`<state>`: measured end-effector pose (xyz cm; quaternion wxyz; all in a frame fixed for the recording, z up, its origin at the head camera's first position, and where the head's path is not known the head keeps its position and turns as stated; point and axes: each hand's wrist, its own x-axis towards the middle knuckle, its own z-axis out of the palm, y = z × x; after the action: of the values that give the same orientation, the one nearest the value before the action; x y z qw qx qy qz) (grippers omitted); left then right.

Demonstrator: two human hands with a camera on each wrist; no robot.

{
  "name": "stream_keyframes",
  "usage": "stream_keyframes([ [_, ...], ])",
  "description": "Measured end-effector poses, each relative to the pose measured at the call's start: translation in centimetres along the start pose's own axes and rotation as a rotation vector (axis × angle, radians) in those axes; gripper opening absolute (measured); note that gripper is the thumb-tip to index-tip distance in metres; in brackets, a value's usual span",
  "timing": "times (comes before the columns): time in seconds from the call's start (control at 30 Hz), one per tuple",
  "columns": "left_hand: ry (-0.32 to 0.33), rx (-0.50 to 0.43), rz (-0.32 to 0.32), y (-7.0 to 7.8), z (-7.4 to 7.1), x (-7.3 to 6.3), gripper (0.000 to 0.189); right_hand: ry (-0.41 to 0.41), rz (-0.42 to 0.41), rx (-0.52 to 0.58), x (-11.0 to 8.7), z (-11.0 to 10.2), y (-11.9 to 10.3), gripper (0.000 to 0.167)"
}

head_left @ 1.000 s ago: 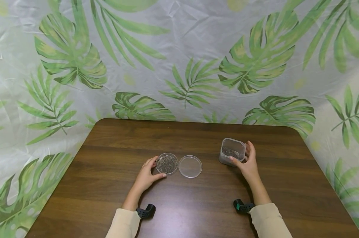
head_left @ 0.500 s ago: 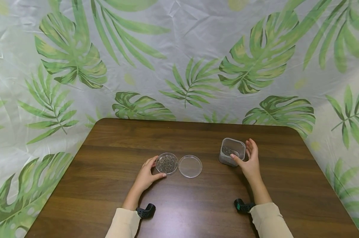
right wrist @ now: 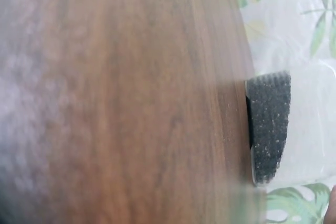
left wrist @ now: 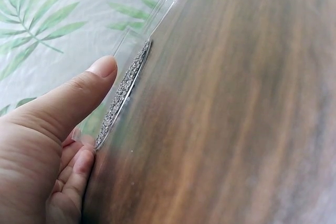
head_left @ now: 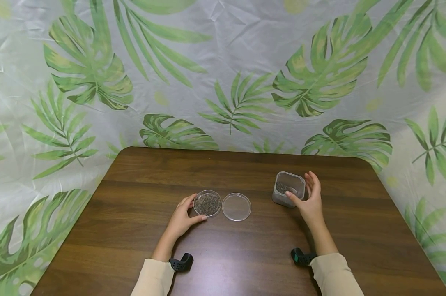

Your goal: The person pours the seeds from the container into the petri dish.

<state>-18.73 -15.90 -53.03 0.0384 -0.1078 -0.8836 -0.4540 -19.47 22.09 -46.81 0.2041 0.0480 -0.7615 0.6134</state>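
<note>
A clear round petri dish (head_left: 207, 204) filled with grey-brown grains lies on the wooden table. My left hand (head_left: 181, 218) holds it from the left, thumb at the near rim and fingers at the far left side. From the side in the left wrist view, the grains (left wrist: 123, 95) form a thin layer. A clear square tub (head_left: 282, 200) stands farther right, part filled with dark grains (right wrist: 270, 124). My right hand (head_left: 311, 205) is beside the tub with fingers spread, its thumb overlapping the rim in the head view and its fingertips just right of the wall.
The clear round petri dish lid (head_left: 236, 207) lies flat right beside the filled dish. A leaf-patterned cloth (head_left: 241, 61) hangs behind the table (head_left: 237, 259). Each wrist wears a black band, the left one (head_left: 181, 262) and the right one (head_left: 302, 257).
My right hand has loosened at the tub: its fingers shifted slightly right and its thumb lifted higher over the rim. The tub, dish, lid and left hand have stayed in place.
</note>
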Motion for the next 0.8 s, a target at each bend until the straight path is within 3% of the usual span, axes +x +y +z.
stream_keyframes([
  [0.8, 0.003, 0.010, -0.006, 0.0, 0.1, 0.0, 0.084, -0.070, -0.063, -0.043, -0.4, 2.0, -2.7, 0.090],
])
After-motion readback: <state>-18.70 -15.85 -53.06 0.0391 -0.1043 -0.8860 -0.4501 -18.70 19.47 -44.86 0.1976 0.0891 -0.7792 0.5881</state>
